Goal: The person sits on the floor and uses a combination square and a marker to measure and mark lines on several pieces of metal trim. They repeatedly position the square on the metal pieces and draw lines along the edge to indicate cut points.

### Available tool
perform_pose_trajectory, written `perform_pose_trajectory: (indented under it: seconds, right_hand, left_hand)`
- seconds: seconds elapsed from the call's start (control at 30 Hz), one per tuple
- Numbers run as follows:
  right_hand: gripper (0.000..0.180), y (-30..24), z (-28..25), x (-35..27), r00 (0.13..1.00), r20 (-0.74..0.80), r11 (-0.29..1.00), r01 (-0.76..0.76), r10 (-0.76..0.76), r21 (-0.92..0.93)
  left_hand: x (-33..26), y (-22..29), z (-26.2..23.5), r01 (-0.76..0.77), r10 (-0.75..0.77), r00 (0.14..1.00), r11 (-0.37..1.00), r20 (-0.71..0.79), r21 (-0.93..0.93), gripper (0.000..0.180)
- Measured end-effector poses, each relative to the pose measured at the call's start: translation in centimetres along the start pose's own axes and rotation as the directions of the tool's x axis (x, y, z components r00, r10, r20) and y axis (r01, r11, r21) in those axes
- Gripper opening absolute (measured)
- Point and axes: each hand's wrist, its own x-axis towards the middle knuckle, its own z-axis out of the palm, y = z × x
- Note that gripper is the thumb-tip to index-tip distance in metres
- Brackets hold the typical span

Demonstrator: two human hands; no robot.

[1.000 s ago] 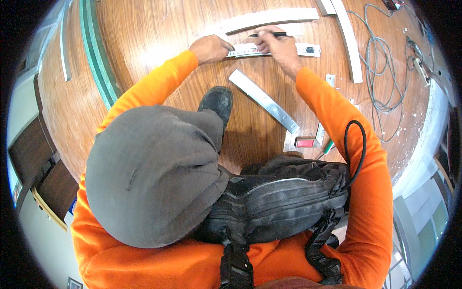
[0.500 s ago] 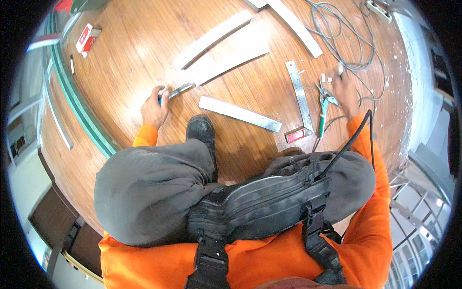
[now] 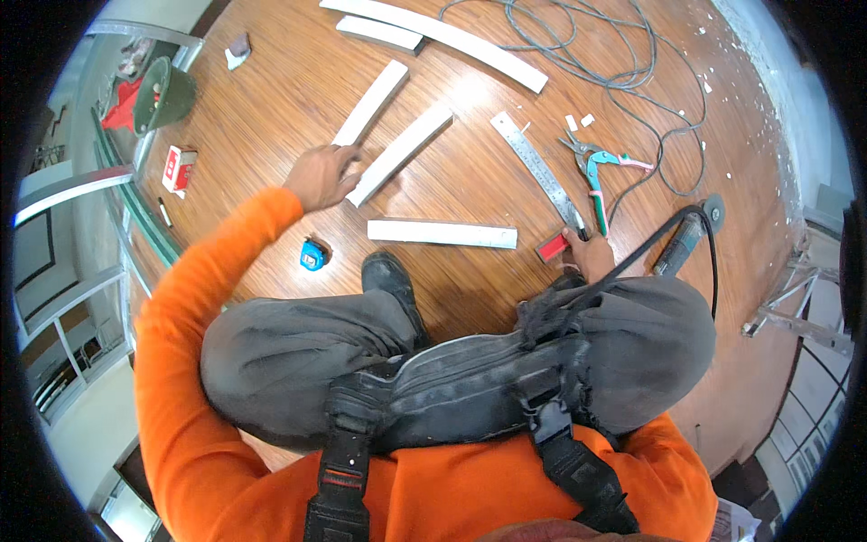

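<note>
My left hand (image 3: 322, 178) closes its fingers on the near end of a white strip (image 3: 402, 155), which lies slanted on the wood floor. A second white strip (image 3: 372, 104) lies beyond it, and a third strip (image 3: 442, 234) lies crosswise before my feet. On the right, my right hand (image 3: 593, 257) is closed around a slim black-and-white marker (image 3: 581, 228), beside the red handle (image 3: 552, 247) of a metal try square (image 3: 540, 167). Snips with teal and pink handles (image 3: 596, 172) lie just past this hand. A blue tape measure (image 3: 312, 256) rests below my left hand.
An angle grinder (image 3: 684, 242) lies by my right knee, its black cord (image 3: 646, 257) crossing over the knee. Grey cable (image 3: 623, 54) coils at the far right. Longer white strips (image 3: 452, 41) lie at the back. A red-and-white box (image 3: 179, 170) and green bucket (image 3: 165, 95) stand left.
My left hand has let go of the tape measure and moved to the white strip. My right hand has come back toward me to the try square's handle. The view has shifted.
</note>
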Motion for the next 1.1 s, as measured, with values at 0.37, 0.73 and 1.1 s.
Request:
perform_pose_trajectory:
  seconds: [0.37,0.73,1.1]
  right_hand:
    - [0.069,-1.7,2.5,1.2,0.952,-0.3,0.988,0.101,-0.062,0.117]
    - [0.042,-0.6,0.2,3.2,0.928,0.274,0.574,-0.085,-0.251,0.814]
    - [0.025,-3.8,-10.8,1.4,0.902,-0.151,-0.155,0.095,-0.405,0.983]
  left_hand:
    - [12.8,10.3,5.8,0.471,-0.458,0.879,0.877,0.131,-0.098,0.082]
    - [16.1,7.8,0.2,0.137,-0.406,0.899,0.62,-0.166,-0.773,0.07]
    - [16.9,18.1,-2.8,0.048,-0.071,0.997,0.165,0.036,-0.985,0.05]
